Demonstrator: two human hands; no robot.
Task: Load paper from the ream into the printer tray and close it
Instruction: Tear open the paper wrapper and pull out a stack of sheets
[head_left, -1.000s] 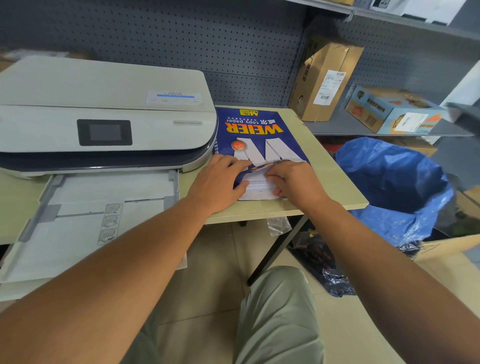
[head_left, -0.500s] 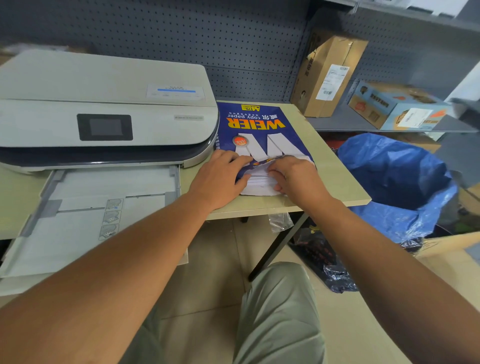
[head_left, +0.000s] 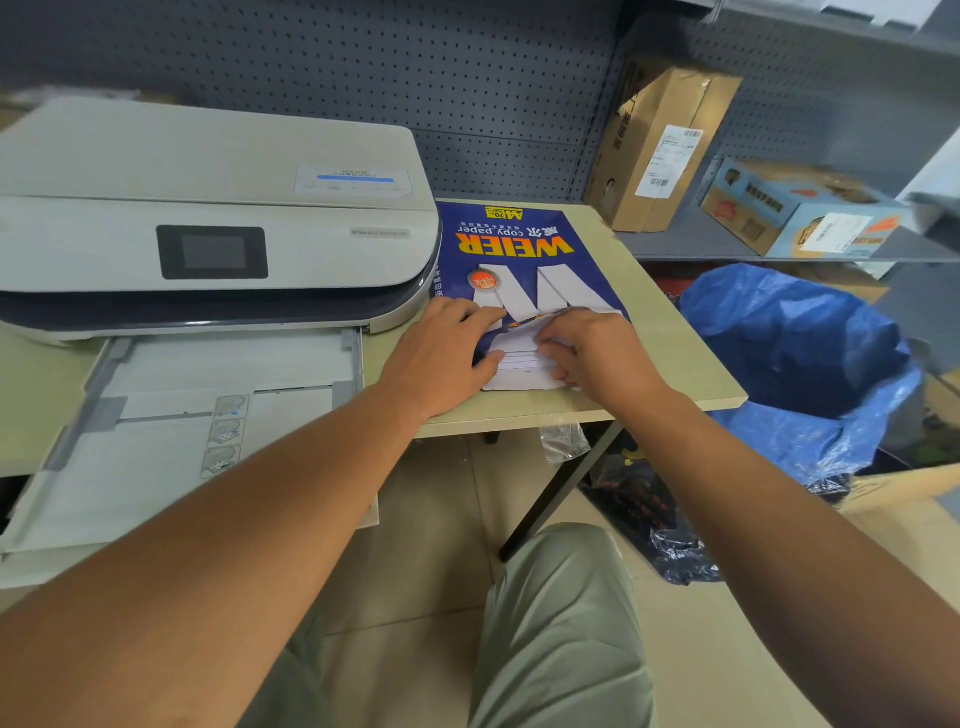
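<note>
A blue ream of copy paper (head_left: 524, 260) lies flat on the table, to the right of the white printer (head_left: 208, 223). Its near end is torn open and white sheets (head_left: 519, 364) show there. My left hand (head_left: 441, 358) rests on the ream's near left corner, thumb against the sheet edges. My right hand (head_left: 597, 353) has its fingers curled into the opening, pinching the top sheets and lifting the wrapper flap. The printer's paper tray (head_left: 208, 415) is pulled out toward me, at the left of my hands.
The table edge (head_left: 675, 410) runs just below my hands. A blue plastic bag (head_left: 795, 353) sits to the right on the floor. Cardboard boxes (head_left: 660, 150) stand on a grey shelf behind. My knee (head_left: 561, 623) is under the table's front.
Both hands stay at the ream's open end; the right fingers have worked slightly further into the sheets. The camera has tilted a little.
</note>
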